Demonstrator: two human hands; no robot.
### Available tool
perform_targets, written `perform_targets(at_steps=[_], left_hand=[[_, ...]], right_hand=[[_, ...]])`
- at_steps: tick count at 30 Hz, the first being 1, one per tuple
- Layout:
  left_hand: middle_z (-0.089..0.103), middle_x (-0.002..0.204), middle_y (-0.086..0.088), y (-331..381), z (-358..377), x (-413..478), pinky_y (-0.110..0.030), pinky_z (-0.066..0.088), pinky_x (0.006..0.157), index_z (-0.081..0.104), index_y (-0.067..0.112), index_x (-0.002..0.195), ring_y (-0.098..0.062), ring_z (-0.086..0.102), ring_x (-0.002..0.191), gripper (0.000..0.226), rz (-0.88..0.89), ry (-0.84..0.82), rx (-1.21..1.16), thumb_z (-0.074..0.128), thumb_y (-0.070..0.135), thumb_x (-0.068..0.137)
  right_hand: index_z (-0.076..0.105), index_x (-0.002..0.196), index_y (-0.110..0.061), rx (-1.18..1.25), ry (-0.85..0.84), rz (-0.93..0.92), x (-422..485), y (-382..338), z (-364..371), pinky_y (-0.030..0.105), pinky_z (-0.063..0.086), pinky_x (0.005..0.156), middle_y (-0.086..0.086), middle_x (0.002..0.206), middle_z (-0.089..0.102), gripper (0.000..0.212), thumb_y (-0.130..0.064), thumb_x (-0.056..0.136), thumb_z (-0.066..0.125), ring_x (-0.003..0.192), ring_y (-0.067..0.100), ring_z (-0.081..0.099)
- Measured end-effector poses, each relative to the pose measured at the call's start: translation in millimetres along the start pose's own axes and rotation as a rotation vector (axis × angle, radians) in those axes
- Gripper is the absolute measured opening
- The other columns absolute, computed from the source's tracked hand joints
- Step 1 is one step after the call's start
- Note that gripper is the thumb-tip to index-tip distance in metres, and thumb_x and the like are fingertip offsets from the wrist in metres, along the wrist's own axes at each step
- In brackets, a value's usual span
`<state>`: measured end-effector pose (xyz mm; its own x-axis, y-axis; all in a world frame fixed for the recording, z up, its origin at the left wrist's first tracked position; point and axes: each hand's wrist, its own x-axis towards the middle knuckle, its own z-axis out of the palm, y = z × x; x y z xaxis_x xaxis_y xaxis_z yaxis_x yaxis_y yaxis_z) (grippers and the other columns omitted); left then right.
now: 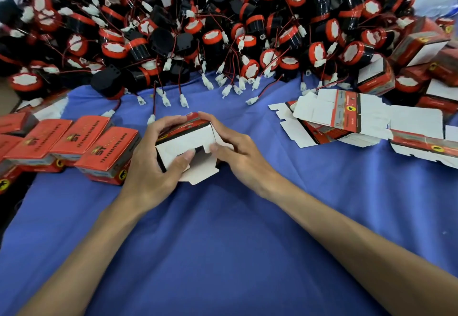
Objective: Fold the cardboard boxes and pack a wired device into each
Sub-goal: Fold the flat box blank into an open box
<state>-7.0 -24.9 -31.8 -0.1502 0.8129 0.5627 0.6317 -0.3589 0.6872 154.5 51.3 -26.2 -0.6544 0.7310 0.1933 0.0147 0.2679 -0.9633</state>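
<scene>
A small red, black and white cardboard box point(184, 139) sits between both hands at the middle of the blue cloth, its white end flaps facing me and partly folded in. My left hand point(151, 164) grips its left side, thumb pressing a white flap. My right hand point(235, 152) grips the right side, fingers over the top and thumb on a flap. Behind lies a big heap of black-and-red wired devices point(198, 25) with white connectors. A stack of flat box blanks point(347, 120) lies to the right.
A row of closed red boxes point(74, 142) lines the left side, touching my left hand's back. More assembled boxes point(421, 45) pile at the far right. Loose white connectors point(183, 100) trail onto the blue cloth point(223, 241) just beyond the held box.
</scene>
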Motion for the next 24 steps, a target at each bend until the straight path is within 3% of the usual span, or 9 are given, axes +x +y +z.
perform_targets(at_steps=[3, 7, 11, 15, 17, 21, 24], left_hand=[[0.051, 0.129, 0.022, 0, 1, -1, -0.007, 0.037, 0.094, 0.043, 0.036, 0.126, 0.007, 0.049, 0.118, 0.045, -0.035, -0.022, -0.04, 0.057, 0.04, 0.084], [0.047, 0.142, 0.002, 1, 5, -1, -0.009, 0.032, 0.101, 0.045, 0.016, 0.129, 0.002, 0.043, 0.129, 0.046, -0.042, -0.069, -0.013, 0.056, 0.035, 0.089], [0.043, 0.145, 0.016, 4, 5, -1, -0.01, 0.033, 0.103, 0.047, 0.026, 0.132, 0.002, 0.04, 0.134, 0.049, -0.035, -0.074, 0.005, 0.064, 0.029, 0.086], [0.042, 0.146, 0.019, -1, 0, 0, -0.006, 0.034, 0.099, 0.05, 0.039, 0.129, 0.013, 0.039, 0.129, 0.06, -0.155, -0.016, -0.014, 0.064, 0.054, 0.073], [0.051, 0.14, 0.017, -2, 0, 0, -0.006, 0.039, 0.093, 0.05, 0.04, 0.13, 0.011, 0.048, 0.123, 0.065, -0.226, -0.027, -0.056, 0.064, 0.059, 0.069], [0.065, 0.114, 0.028, 1, -1, -1, -0.008, 0.045, 0.084, 0.054, 0.034, 0.127, 0.007, 0.06, 0.107, 0.057, -0.246, -0.04, -0.111, 0.063, 0.056, 0.074], [0.064, 0.11, 0.034, 5, -1, -1, -0.009, 0.046, 0.08, 0.053, 0.042, 0.119, 0.007, 0.062, 0.101, 0.046, -0.262, -0.034, -0.133, 0.063, 0.052, 0.075]], right_hand=[[0.045, 0.14, -0.029, -0.071, 0.055, -0.039, -1, 0, 0, 0.035, 0.049, 0.08, 0.001, 0.11, 0.066, 0.049, -0.004, 0.098, 0.047, 0.09, 0.035, 0.055], [0.05, 0.136, -0.035, -0.115, 0.132, -0.07, -2, 0, 0, 0.043, 0.048, 0.091, -0.009, 0.113, 0.068, 0.047, -0.01, 0.096, 0.053, 0.098, 0.034, 0.057], [0.055, 0.131, -0.035, -0.09, 0.166, -0.063, -2, -1, 0, 0.047, 0.049, 0.088, -0.01, 0.11, 0.07, 0.045, -0.01, 0.093, 0.057, 0.096, 0.033, 0.058], [0.053, 0.135, -0.029, -0.128, 0.12, -0.116, -6, -4, 2, 0.021, 0.047, 0.094, -0.012, 0.121, 0.065, 0.047, -0.007, 0.094, 0.056, 0.106, 0.003, 0.06], [0.048, 0.139, -0.024, -0.179, 0.111, -0.16, -8, -4, 3, 0.013, 0.043, 0.09, -0.007, 0.121, 0.065, 0.048, -0.005, 0.095, 0.053, 0.102, -0.004, 0.059], [0.024, 0.144, -0.039, -0.231, -0.034, -0.144, -11, -2, 3, 0.012, 0.029, 0.099, -0.025, 0.129, 0.05, 0.046, -0.036, 0.099, 0.034, 0.107, -0.013, 0.043], [0.015, 0.146, -0.046, -0.1, -0.139, -0.088, -12, 1, 0, 0.03, 0.023, 0.113, -0.029, 0.148, 0.031, 0.06, -0.067, 0.09, 0.02, 0.131, 0.006, 0.034]])
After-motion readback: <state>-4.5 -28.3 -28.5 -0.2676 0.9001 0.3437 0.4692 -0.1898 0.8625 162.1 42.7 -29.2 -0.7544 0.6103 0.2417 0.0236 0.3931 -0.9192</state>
